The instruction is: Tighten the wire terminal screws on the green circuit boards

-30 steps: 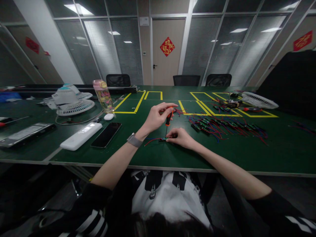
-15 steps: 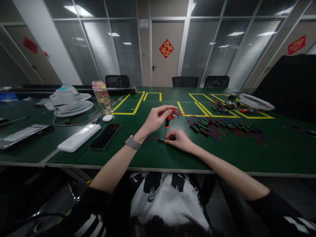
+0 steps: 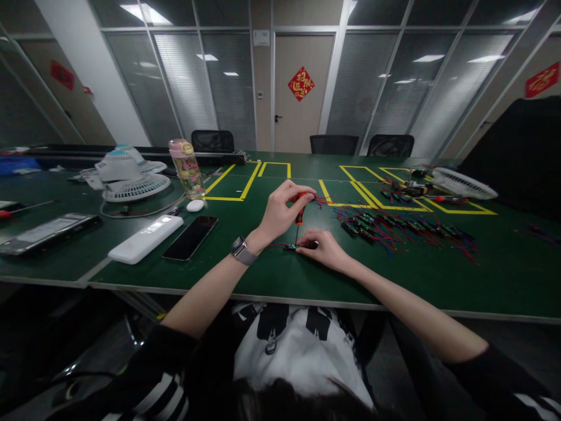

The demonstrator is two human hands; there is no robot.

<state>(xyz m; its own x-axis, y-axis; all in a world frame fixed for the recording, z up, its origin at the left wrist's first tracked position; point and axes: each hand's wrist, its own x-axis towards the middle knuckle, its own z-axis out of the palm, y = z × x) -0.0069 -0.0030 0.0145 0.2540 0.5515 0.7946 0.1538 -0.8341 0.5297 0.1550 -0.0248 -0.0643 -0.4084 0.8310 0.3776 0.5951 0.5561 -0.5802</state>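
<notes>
At a green desk [image 3: 254, 272], our left hand [image 3: 283, 209] bends over from above, its fingers closed around the orange-and-black handle of an upright screwdriver [image 3: 300, 220], while our right hand [image 3: 323, 248], just right of the screwdriver, pinches the end of a small circuit board [image 3: 289, 248] between thumb and forefinger. The board lies flat on the desk at the screwdriver's foot, below the left hand and at the right hand's fingertips, with a red wire [image 3: 279, 244] running off leftward.

Far right of the screwdriver, a large black object [image 3: 521, 158] is cut off at the edge of view and too dark to name. Nearer on that side, a tangle of wired boards [image 3: 372, 224] overlaps too closely for us to count. Our fingers cover most of the handle and the board's right end; we cannot tell whether the screwdriver's tip touches the board.

Beyond the screwdriver, a red diamond sign [image 3: 301, 84] on a door [image 3: 291, 126] reads 招财进宝 in gold; far to the screwdriver's right, another red sign [image 3: 542, 79] shows 福.
</notes>
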